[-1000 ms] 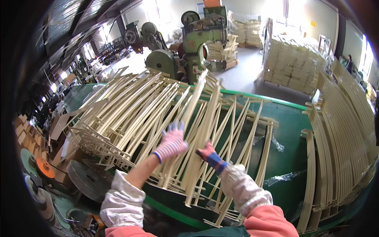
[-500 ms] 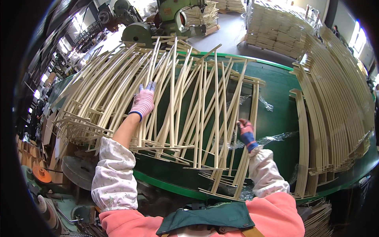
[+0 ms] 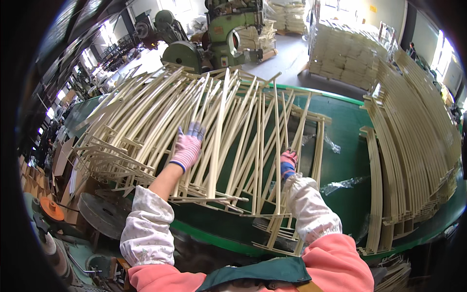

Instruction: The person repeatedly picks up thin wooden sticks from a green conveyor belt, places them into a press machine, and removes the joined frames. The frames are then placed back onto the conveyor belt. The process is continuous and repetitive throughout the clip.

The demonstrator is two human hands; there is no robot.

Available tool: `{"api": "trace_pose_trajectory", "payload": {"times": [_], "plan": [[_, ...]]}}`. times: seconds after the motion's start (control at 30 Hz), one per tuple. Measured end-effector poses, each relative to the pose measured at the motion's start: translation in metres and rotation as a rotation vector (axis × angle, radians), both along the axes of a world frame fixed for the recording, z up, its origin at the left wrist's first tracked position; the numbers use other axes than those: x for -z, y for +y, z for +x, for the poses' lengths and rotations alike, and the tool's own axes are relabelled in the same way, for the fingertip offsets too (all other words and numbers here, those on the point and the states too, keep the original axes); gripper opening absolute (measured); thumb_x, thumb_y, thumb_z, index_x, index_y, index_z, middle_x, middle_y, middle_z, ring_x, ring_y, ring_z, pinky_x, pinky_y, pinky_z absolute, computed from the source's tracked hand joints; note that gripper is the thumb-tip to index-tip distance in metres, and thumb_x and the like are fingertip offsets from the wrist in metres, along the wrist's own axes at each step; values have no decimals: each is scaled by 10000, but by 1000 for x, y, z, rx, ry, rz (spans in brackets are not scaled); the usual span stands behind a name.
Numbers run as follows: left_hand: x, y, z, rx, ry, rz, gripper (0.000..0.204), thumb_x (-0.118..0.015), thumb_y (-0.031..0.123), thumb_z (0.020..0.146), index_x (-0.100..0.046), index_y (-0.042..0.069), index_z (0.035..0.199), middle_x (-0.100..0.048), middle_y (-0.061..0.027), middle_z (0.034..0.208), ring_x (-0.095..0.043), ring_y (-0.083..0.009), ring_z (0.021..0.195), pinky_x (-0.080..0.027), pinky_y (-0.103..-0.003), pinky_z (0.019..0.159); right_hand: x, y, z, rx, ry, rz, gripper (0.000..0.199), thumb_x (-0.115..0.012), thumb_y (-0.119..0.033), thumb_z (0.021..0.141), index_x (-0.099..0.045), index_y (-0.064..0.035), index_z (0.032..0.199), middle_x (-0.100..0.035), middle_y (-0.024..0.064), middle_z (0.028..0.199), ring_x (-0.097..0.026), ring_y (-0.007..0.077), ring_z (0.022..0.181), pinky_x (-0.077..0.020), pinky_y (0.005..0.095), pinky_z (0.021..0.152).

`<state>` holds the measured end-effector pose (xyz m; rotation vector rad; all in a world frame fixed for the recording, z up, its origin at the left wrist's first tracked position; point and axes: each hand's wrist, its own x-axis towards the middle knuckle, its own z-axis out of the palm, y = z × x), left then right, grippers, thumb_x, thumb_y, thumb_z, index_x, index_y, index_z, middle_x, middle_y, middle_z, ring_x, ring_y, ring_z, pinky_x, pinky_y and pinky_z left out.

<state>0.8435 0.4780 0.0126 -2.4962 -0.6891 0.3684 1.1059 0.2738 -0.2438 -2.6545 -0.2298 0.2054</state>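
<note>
Long cream frames [image 3: 216,141] with slim bars and short cross-pieces lie overlapping in a loose heap on the green table. On the left part of the heap rests my left hand [image 3: 188,146], in a pink-and-white striped glove with greyish fingertips. Its fingers are stretched out over the bars. My right hand [image 3: 289,161], in a pink-and-blue glove, is at the right part of the heap, its fingers curled round a bar of a cream frame [image 3: 278,194]. Part of that grip is hidden. One more frame [image 3: 318,151] lies just right of it.
Neat stacks of cream frames [image 3: 413,146] stand along the right of the green table [image 3: 348,160]. Scraps of clear plastic film [image 3: 343,185] lie between. Beyond the far edge are a green machine [image 3: 233,39] and a wrapped pallet load [image 3: 340,56]. A grey disc [image 3: 102,214] is at lower left.
My right hand has moved left onto the bars and its fingers have closed there. My left hand stays on the heap, fingers stretched. The whole view has shifted slightly.
</note>
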Motion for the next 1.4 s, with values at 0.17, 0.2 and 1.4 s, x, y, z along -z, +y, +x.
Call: {"api": "trace_pose_trajectory", "payload": {"times": [0.17, 0.2, 1.4], "plan": [[-3, 14, -1, 9, -61, -309, 748, -525, 131, 820, -135, 102, 1457, -66, -112, 1527, -64, -279, 1409, -128, -433, 1133, -58, -14, 30, -112, 405, 436, 932, -521, -695, 730, -276, -101, 1405, -435, 239, 1308, -483, 381, 1160, -409, 504, 934], [-6, 22, -2, 31, -65, -298, 744, -528, 128, 814, -149, 87, 1452, -93, -130, 1521, -81, -289, 1406, -138, -410, 1135, -73, -23, 28, -223, 626, 542, 987, -552, -702, 708, -230, -99, 1421, -437, 236, 1302, -483, 379, 1162, -419, 515, 920], [-26, 117, -33, -216, -52, -30, 576, -447, 218, 916, -231, 96, 1435, -225, -120, 1491, -289, -265, 1347, -216, -459, 1097, -262, -64, -44, -588, 819, 1573, 302, -586, -160, 809, -446, -58, 1056, -533, 70, 767, -564, 161, 639, -489, 287, 568]]}}
